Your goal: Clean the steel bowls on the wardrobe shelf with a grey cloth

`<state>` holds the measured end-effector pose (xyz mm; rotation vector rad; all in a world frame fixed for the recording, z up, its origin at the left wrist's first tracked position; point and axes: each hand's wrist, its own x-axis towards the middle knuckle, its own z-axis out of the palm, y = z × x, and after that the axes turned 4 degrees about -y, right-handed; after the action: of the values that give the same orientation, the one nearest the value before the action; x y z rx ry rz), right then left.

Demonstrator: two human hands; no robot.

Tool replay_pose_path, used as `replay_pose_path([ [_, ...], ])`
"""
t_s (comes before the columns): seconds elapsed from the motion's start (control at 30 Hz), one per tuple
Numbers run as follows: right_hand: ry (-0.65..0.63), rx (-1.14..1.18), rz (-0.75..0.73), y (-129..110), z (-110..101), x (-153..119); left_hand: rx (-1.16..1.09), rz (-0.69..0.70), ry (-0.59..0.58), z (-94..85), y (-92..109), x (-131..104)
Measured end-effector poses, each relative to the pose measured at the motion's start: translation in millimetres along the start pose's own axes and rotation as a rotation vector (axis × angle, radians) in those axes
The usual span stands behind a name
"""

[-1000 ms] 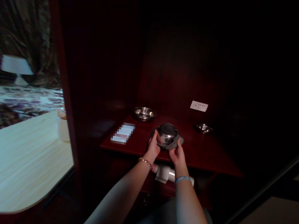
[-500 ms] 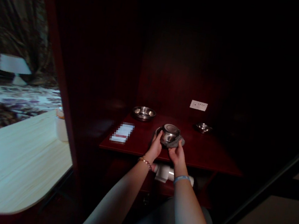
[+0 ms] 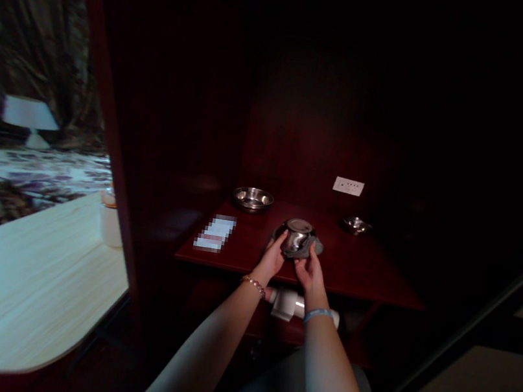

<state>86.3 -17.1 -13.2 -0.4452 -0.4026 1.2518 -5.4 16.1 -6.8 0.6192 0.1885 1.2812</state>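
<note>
Metal bowl (image 3: 299,229), round, shiny, base up, left grip (image 3: 274,257) pinching its side, right grip (image 3: 310,271) pinching crumpled grey cloth (image 3: 303,250)

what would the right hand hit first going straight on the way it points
The right hand would first meet the gray cloth it holds, then the metal bowl against it. Beyond, probably the dark red back wall, though depth is unclear.

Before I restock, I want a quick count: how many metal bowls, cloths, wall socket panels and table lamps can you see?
Metal bowls: 3
Grey cloth: 1
Wall socket panel: 1
Table lamp: 1
Total: 6
</note>
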Motion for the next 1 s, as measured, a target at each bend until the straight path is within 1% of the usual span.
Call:
replay_pose_path([
  [0.07,0.003,0.013,-0.004,-0.5,-0.8,0.5,0.019,0.013,-0.025,1.8,-1.1,-1.5],
  [0.13,0.003,0.038,-0.001,-1.1,-1.6,0.7,0.054,0.043,-0.02,3.0,-2.8,-2.6],
  [0.3,0.004,0.03,-0.01,-1.0,-0.6,-0.6,0.129,0.151,0.023,2.5,-6.9,-2.5],
  [0.47,-0.011,-0.012,0.002,2.2,3.6,-1.8,0.116,0.226,0.093,2.2,-5.8,-2.7],
  [0.67,-0.027,-0.061,0.023,5.7,1.2,2.3,0.059,0.226,0.146,2.3,-2.5,-3.0],
  [0.83,-0.026,-0.07,0.004,7.4,-2.2,6.4,0.034,0.212,0.234,2.6,0.6,-5.3],
  [0.9,-0.027,-0.064,0.0,7.0,-2.1,6.1,0.042,0.215,0.229,3.3,1.5,-6.4],
  [1.0,-0.049,-0.034,-0.002,6.1,-0.9,3.4,0.079,0.262,0.195,4.3,1.2,-7.2],
])
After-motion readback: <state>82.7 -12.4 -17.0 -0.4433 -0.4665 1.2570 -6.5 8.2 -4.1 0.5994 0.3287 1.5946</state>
